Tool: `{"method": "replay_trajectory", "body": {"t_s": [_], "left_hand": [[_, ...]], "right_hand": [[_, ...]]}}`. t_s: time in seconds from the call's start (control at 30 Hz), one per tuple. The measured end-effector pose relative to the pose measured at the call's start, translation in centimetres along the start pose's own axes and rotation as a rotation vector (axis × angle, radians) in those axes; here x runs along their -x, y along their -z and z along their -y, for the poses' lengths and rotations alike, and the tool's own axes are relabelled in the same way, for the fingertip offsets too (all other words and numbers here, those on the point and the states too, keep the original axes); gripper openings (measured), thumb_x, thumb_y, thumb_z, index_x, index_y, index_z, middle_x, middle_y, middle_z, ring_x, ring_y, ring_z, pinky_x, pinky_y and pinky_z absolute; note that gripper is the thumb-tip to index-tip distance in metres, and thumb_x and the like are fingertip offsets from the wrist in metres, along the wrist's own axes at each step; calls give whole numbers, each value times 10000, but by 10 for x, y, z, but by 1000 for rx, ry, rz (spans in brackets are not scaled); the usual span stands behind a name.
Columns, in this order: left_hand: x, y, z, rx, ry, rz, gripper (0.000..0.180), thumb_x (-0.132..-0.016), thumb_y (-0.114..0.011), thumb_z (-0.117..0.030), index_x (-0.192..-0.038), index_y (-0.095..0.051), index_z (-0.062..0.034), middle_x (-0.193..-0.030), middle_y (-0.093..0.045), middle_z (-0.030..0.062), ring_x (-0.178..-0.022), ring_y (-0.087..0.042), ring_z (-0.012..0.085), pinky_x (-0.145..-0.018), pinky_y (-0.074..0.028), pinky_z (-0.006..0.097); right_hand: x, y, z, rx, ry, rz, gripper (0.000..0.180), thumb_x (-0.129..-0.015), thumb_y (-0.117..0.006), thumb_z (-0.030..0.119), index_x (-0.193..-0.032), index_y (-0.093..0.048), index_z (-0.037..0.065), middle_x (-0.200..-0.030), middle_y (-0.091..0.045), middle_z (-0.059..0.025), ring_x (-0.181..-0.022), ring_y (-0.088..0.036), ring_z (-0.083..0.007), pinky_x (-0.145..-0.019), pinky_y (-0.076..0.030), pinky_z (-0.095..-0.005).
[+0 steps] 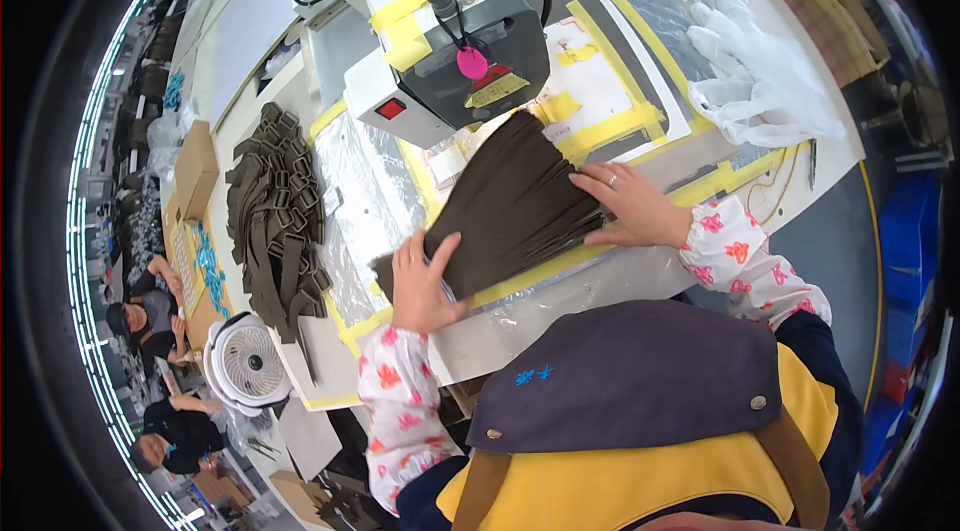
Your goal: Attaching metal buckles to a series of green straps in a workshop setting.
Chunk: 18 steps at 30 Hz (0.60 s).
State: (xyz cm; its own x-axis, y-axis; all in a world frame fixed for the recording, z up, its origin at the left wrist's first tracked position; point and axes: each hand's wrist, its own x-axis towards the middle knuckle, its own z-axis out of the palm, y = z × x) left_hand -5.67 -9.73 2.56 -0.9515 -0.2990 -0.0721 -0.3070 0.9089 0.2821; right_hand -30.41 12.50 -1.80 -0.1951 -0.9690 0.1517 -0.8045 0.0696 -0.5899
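Note:
A fan-shaped spread of dark brown fabric strips [510, 201] lies on the worktable, narrow at the machine and wide toward me. My left hand [425, 283] rests on its near left edge, thumb apart from the fingers. At the right edge, my right hand [637, 207] lies with its fingers stretched over the strips, a ring on one finger. The far end of the strips runs up under the head of a white and dark grey sewing machine [470, 61], where a pink tag [472, 63] hangs. What lies beneath the fabric is mostly hidden.
Brown straps with buckles [280, 201] are heaped at the left. A white fan [250, 363] stands beyond the table's left edge. Yellow tape [640, 121] borders the work surface, and crumpled clear plastic [765, 81] lies at the right. Two people [150, 316] sit far left.

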Motion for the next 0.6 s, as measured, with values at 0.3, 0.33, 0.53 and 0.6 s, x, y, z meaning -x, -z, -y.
{"method": "replay_trajectory", "body": {"t_s": [0.3,0.33,0.53,0.6], "left_hand": [[37,-8,-16,-26,19,105,973,-435,-805,-230,-1286,-344,-135,-1208,-316,268,-1110,-321,442,-965,-230,515],[41,-7,-18,-41,41,115,980,-453,-804,-268,-1295,-327,-111,-1218,-311,270,-1121,-310,448,-966,-224,522],[34,-14,-54,-20,108,17,912,-577,-762,-365,-1295,-308,-33,-1284,-272,281,-1170,-277,452,-972,-217,523],[30,-21,-73,65,162,-83,812,-643,-733,-329,-1280,-336,-18,-1305,-264,278,-1186,-282,436,-977,-231,494]], "right_hand": [[16,49,-19,87,-8,-121,523,-749,-641,299,-1170,-447,56,-1188,-438,-176,-1059,-449,-326,-898,-370,-386],[11,68,-37,162,3,-204,480,-759,-632,283,-1144,-463,52,-1172,-450,-171,-1047,-458,-320,-886,-379,-382],[21,186,-197,404,-460,-407,359,-787,-565,250,-1086,-513,58,-1026,-556,-152,-971,-526,-319,-815,-431,-389],[21,205,-245,424,-807,-406,372,-806,-546,281,-1080,-509,32,-995,-576,-164,-954,-540,-315,-810,-432,-380]]}}
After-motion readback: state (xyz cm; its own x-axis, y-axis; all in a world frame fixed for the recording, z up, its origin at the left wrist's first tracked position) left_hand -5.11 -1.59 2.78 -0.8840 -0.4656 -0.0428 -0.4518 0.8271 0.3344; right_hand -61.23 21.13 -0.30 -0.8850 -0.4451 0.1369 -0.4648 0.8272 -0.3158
